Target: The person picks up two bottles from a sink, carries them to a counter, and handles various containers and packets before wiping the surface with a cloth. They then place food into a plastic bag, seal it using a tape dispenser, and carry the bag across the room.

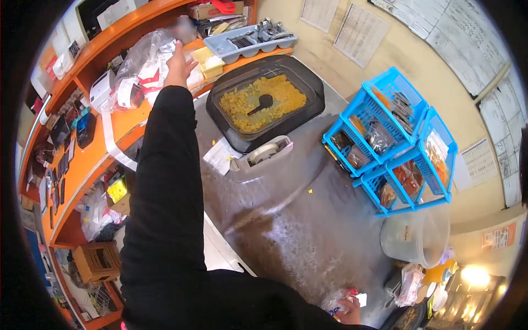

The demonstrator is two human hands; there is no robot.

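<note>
My left hand (179,65), on a black-sleeved arm, reaches far out to the orange shelf (132,124) and touches a clear plastic bag (144,55) holding white and red packets. Its fingers are spread on the bag; whether they grip it is unclear. My right hand (347,309) is low at the near edge of the steel counter (297,220), closed around a small clear wrapper with red and blue print (338,300).
A black lidded tray of yellow flakes with a scoop (264,102) sits on the counter, a tape dispenser (264,155) in front of it. Blue stacked baskets (393,140) of sachets stand right. A grey cutlery tray (247,43) and a clear tub (418,236) are nearby.
</note>
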